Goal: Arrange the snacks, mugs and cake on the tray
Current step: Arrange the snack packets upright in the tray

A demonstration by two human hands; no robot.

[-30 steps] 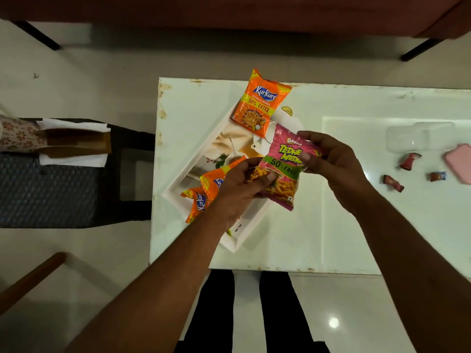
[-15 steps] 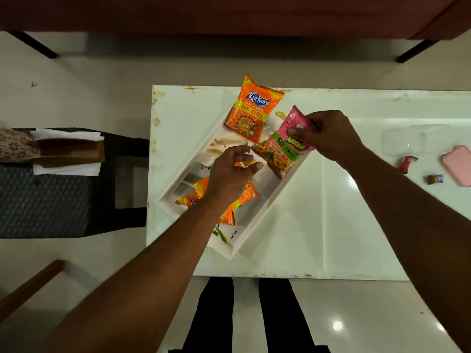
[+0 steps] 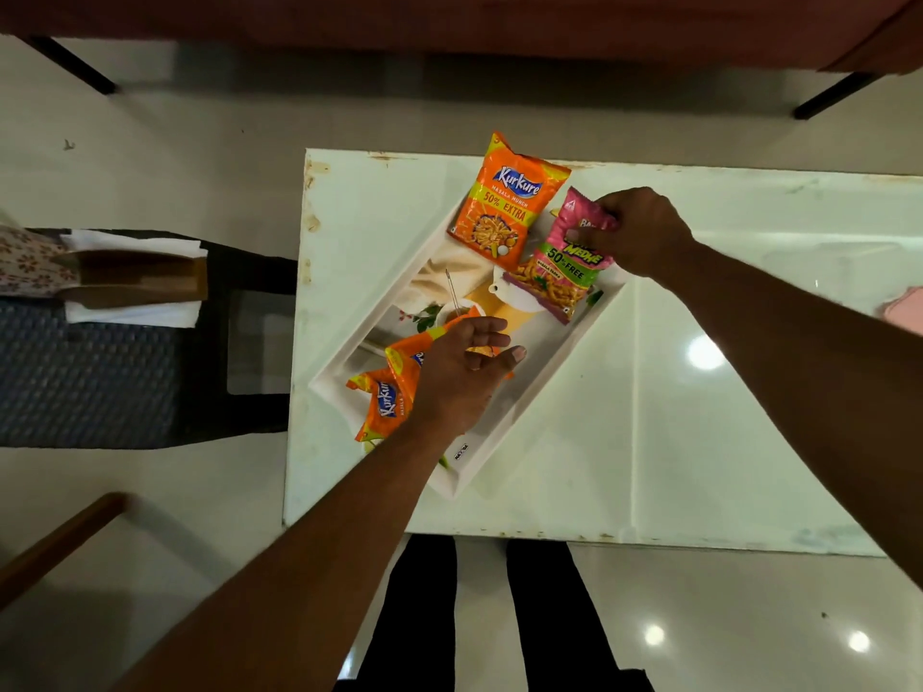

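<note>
The right hand (image 3: 644,232) pinches the top of the pink snack packet (image 3: 564,272), which lies in the white tray (image 3: 524,417) at frame centre on the desk (image 3: 699,442), beside an orange Kurkure packet (image 3: 509,202). The left hand (image 3: 459,377), fingers loosely spread and holding nothing, is over the crumpled orange packets (image 3: 387,392) at the tray's lower left.

Table (image 3: 699,442) is glossy white, smooth as glass, lamp glare bouncing off it at right, its top edge chipped and rusty-looking. Tray (image 3: 524,387) is smooth white, plastic by the look, with a printed picture on its base. Orange packet (image 3: 509,207) at upper centre: shiny plastic film. Pink packet (image 3: 564,277) is just as glossy, crinkled at the top. Crumpled packets (image 3: 387,392) have the same slick film. Floor (image 3: 150,142) is polished, with light spots at the bottom. Far left: rough dark woven seat (image 3: 90,382), matt brown paper bag (image 3: 140,279), white paper napkins (image 3: 135,312); lower left, a smooth wooden bar (image 3: 55,546)
</note>
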